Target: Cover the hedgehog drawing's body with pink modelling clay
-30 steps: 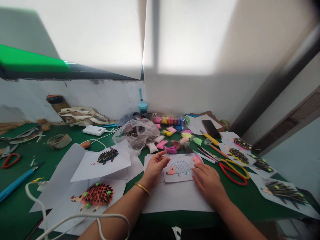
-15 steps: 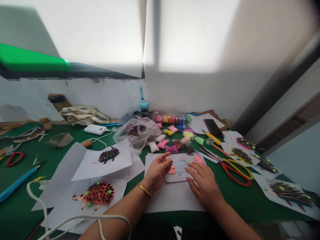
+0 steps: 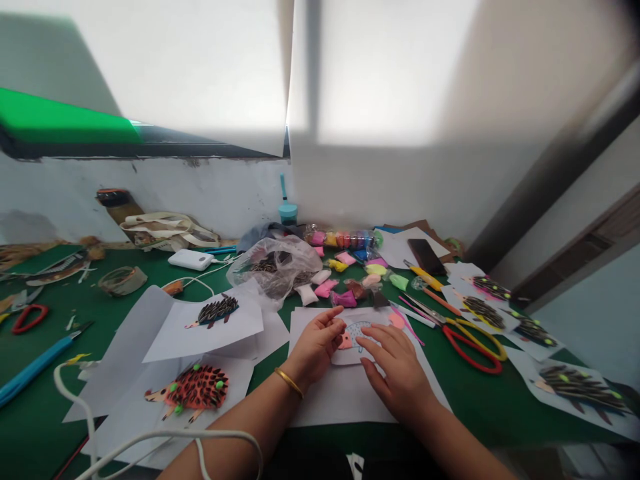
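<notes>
A small card (image 3: 345,359) lies on larger white sheets (image 3: 345,400) in front of me. On it is a hedgehog drawn in blue outline with dots (image 3: 358,329), its face covered in pink clay (image 3: 345,341). Over the card's left edge is my left hand (image 3: 317,341), palm turned inward, index finger stretched out and the other fingers loosely bent; no object shows in it. My right hand (image 3: 395,370) hovers over the card's right side, fingers spread, holding nothing visible. Beyond it lie a lump of pink clay (image 3: 397,320) and a purple stick-like tool (image 3: 413,330).
Small clay packets (image 3: 345,298) and a plastic bag of dark seeds (image 3: 275,267) lie behind the card. Scissors (image 3: 473,343) rest at right, near finished hedgehog pictures (image 3: 580,387). More hedgehog pictures (image 3: 200,390) are at left, with a white cable (image 3: 165,433) crossing my left forearm.
My right hand has moved left, closer to my left hand, uncovering the pink lump and the purple tool. My left hand has barely moved.
</notes>
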`<state>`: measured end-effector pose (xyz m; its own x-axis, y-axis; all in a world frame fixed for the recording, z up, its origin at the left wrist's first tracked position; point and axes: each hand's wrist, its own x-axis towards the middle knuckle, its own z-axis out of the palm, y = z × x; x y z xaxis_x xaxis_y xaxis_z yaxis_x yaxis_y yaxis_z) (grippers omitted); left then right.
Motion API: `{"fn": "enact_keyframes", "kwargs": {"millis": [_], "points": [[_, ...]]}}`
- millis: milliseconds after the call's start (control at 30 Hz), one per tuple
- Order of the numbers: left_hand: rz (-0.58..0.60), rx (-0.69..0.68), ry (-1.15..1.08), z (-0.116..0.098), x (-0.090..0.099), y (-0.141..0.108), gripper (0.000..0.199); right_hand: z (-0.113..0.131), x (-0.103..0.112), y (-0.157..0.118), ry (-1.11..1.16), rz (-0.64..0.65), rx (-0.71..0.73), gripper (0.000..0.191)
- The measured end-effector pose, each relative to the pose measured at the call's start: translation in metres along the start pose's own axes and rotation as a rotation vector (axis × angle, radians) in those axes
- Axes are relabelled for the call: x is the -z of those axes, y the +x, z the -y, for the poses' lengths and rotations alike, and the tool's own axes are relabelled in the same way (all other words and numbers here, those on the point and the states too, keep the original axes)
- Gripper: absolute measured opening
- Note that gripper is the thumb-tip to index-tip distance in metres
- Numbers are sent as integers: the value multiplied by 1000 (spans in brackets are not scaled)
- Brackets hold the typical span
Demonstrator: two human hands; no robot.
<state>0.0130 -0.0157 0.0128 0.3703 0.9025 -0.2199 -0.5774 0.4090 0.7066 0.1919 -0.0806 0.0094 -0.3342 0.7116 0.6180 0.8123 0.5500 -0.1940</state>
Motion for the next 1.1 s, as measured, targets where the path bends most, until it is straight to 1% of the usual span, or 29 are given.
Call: {"fn": "enact_keyframes", "kwargs": {"millis": [133,200,300,533,733,900,967,1100], "points": [[34,2,-15,0,-3,-2,50,1,0,1,2,-1,2,31],[32,15,-35,0,-3,-2,50,2,1,1,7,0,1,31],[16,37,-63,1,-2,-2,50,3,1,2,11,-2,2,31],[51,38,-61,5,2,-1,44,6,0,3,-5,-32,25,34],[-34,104,-71,4,-4,-5,35,9,1,8,-63,-69,35,36],[-83,134,-61,-2,-11,-14,25,1,5,6,-127,-78,22,42],[-96,146,-72,-5,-14,-19,26,-3,7,5,-154,-81,25,44],[-84,172,-101,-8,-19,-24,28,-5,10,3,-194,-76,30,45]]}}
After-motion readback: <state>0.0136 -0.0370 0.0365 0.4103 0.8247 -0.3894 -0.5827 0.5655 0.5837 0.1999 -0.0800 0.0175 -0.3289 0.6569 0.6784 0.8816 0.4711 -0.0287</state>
